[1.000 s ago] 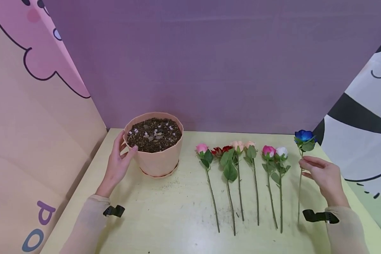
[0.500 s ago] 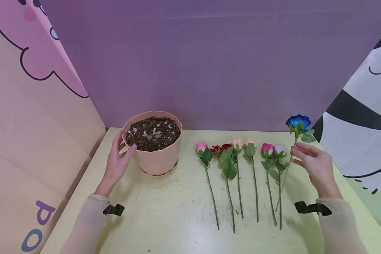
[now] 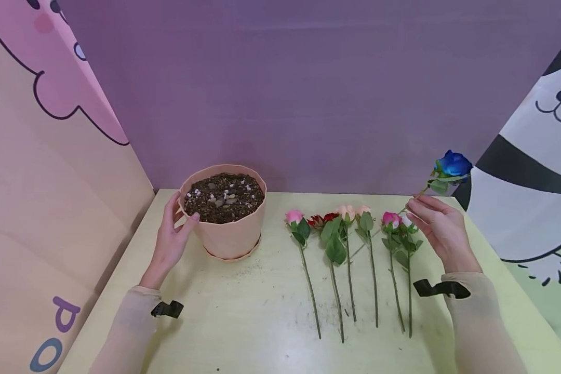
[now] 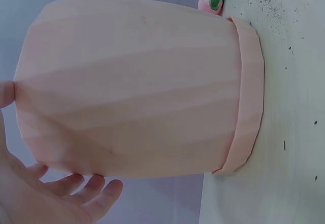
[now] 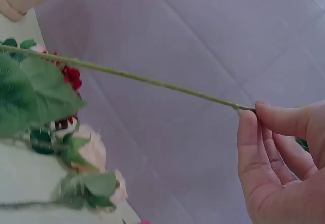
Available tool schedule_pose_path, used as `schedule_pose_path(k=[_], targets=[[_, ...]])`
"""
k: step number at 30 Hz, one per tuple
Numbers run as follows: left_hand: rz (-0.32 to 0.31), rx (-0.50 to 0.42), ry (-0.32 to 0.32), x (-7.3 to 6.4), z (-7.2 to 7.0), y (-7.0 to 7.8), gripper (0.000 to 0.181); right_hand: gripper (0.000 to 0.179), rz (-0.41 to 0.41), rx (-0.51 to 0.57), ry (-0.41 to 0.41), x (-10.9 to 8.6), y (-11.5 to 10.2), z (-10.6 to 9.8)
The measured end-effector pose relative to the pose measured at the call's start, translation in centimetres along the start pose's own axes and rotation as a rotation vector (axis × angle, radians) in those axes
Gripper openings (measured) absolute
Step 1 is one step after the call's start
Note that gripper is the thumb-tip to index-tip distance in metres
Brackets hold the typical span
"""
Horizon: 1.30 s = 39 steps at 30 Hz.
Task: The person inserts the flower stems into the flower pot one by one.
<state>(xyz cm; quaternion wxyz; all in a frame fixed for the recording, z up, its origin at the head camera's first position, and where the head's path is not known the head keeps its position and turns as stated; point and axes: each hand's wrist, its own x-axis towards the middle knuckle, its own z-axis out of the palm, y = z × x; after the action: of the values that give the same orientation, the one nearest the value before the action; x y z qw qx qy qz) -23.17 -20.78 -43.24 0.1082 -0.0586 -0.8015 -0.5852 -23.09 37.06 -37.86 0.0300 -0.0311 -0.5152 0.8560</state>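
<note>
A pink flowerpot (image 3: 236, 241) of dark soil (image 3: 205, 200), topped with small stones and white bits, stands on a saucer at the back left of the table. My left hand (image 3: 170, 241) holds its left side, thumb near the rim and fingers round the wall. With thumb and fingertips my right hand (image 3: 438, 228) pinches a blue rose (image 3: 453, 163) just below its leaves. The rose is raised and tilted, bloom to the upper right. Its long stem (image 5: 152, 83) slants down-left, passing over other flowers in the head view.
Several artificial flowers lie in a row on the pale table (image 3: 243, 322): a pink rose (image 3: 294, 216), dark red blooms (image 3: 316, 222), peach roses (image 3: 346, 212), a magenta rose (image 3: 391, 219) and a white one. A purple backdrop (image 3: 308, 104) rises behind.
My right hand has lifted the blue rose and moved it left and up. The stem has swung from near upright to a slant pointing down-left. My left hand stays at the pot.
</note>
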Motion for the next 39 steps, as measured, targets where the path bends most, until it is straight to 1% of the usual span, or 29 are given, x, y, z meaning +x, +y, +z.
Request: schedule_pose_path(k=[6, 9, 14, 17, 20, 26, 28, 33, 39], targets=[[-0.009, 0.0, -0.003, 0.2, 0.0, 0.2, 0.074, 0.019, -0.018, -0.01, -0.032, 0.8, 0.1, 2.2], [-0.013, 0.0, -0.002, 0.3, 0.0, 0.1, 0.072, 0.015, -0.022, -0.038, -0.046, 1.3, -0.1, 3.4], [-0.018, 0.001, -0.005, 0.3, 0.0, 0.2, 0.072, 0.013, 0.003, -0.1, -0.043, 1.6, -0.5, 5.0], [-0.018, 0.01, -0.008, 0.4, 0.0, 0.3, 0.073, 0.015, -0.007, -0.095, -0.038, 1.9, -0.7, 5.8], [-0.02, 0.02, -0.009, 0.5, 0.0, 0.3, 0.073, 0.017, -0.031, -0.067, -0.031, 2.2, -0.9, 6.4], [-0.024, 0.026, -0.006, 0.3, -0.1, 0.1, 0.073, 0.027, -0.058, -0.12, -0.028, 2.5, -0.8, 7.4], [-0.027, 0.028, -0.006, 0.3, -0.1, 0.1, 0.074, 0.029, -0.071, -0.11, -0.044, 2.7, -0.8, 7.8], [-0.033, 0.028, -0.003, 0.3, -0.1, 0.1, 0.074, 0.032, -0.105, -0.08, -0.068, 3.1, -1.0, 9.4], [-0.033, 0.028, -0.002, 0.2, -0.1, 0.3, 0.073, 0.033, -0.138, -0.091, -0.053, 3.6, -1.3, 11.5]])
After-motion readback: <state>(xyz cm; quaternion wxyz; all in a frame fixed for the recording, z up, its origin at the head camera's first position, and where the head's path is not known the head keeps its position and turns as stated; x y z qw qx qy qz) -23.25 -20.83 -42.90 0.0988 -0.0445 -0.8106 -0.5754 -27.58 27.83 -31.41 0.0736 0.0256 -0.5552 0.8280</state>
